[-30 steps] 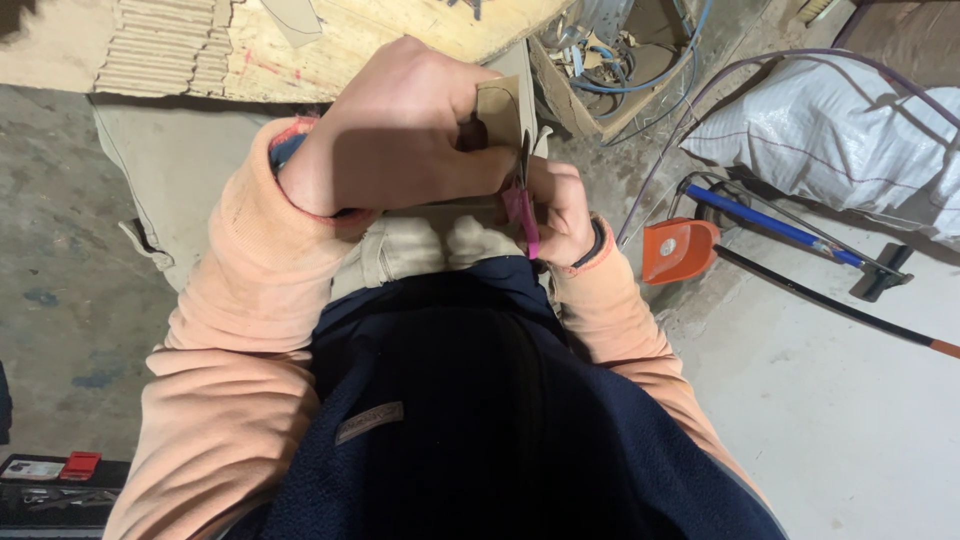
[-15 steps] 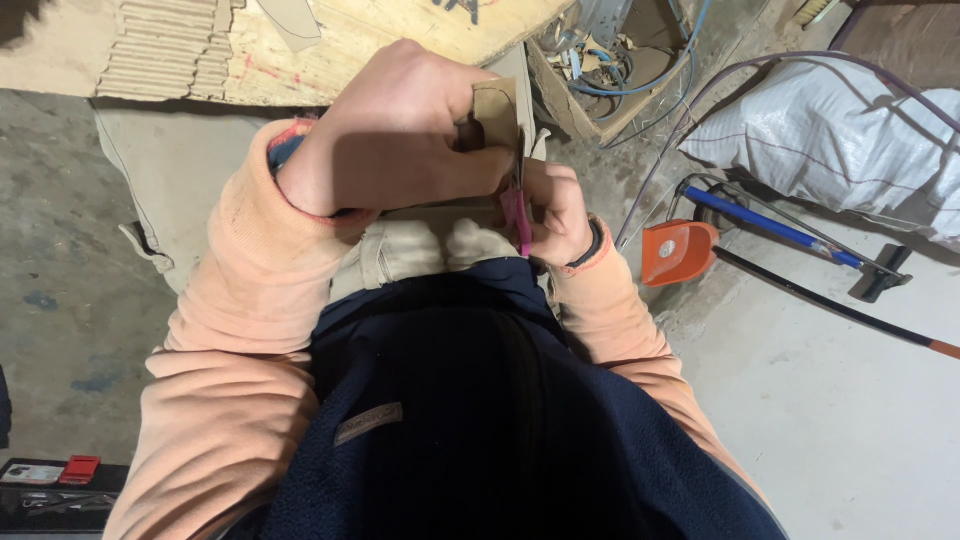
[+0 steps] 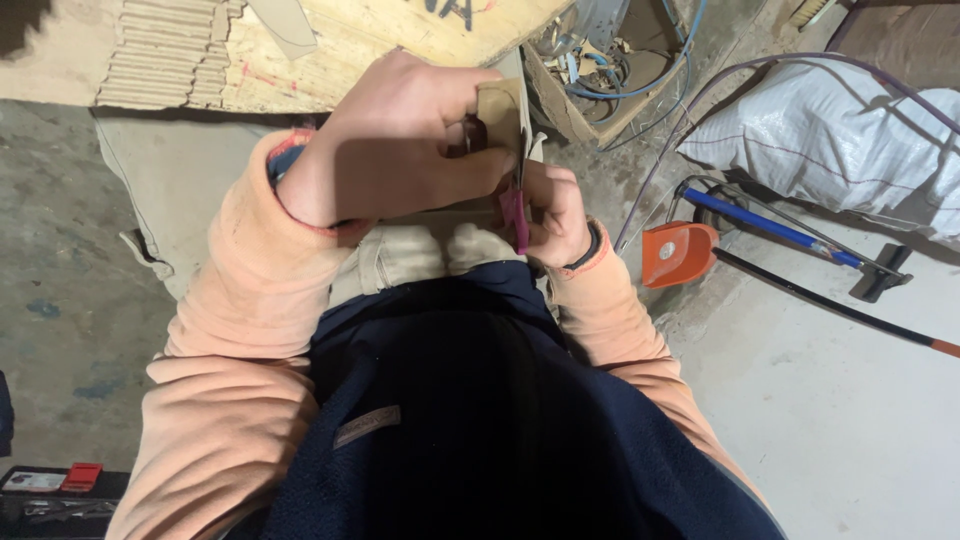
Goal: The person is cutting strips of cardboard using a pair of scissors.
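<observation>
Centre frame | left hand [image 3: 400, 150] gripping cardboard piece [image 3: 500, 105] from above | right hand [image 3: 555, 210] clasping pink-handled cutter [image 3: 518, 215], standing upright just beside card's right edge

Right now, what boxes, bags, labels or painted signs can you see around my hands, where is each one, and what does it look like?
Cardboard piece: small brown flat piece, held in left hand and right hand.
Plywood board: top centre, pale yellow, dark painted lettering at the frame edge.
Open cardboard box: top right of hands, brown, holding tangled cables.
Woven sack: far right, white, bulging.
Clothing tag: on the dark blue jacket, small grey strip.
</observation>
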